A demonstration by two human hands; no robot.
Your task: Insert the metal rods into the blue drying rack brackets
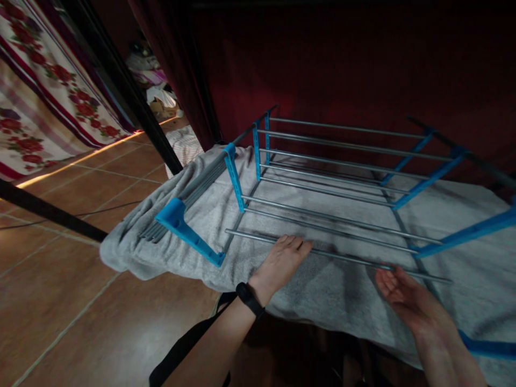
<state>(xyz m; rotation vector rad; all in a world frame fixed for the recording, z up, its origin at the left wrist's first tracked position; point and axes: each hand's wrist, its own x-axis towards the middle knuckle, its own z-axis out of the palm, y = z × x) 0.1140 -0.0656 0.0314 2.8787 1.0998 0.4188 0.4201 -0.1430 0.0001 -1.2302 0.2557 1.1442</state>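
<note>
The slim metal-rod rack with blue plastic brackets (326,192) lies on a soft, rumpled grey blanket (338,287). Far left of the rack hangs white cloth patterned with red flowers (60,88); nearer, straight grey metal rods (205,177) lie bundled on the rack's left side, by a flat-sided blue bracket (189,231). Before the rack's front edge, the left hand (284,258) curls palm-down over a smooth, round silvery tube (342,257), its fingertips hidden underneath. Rightward, the right hand (399,290), palm up, grasps that tube between thumb and fingers. The rack's right end is cut off, and its dark rear corners blur into shadow.
</note>
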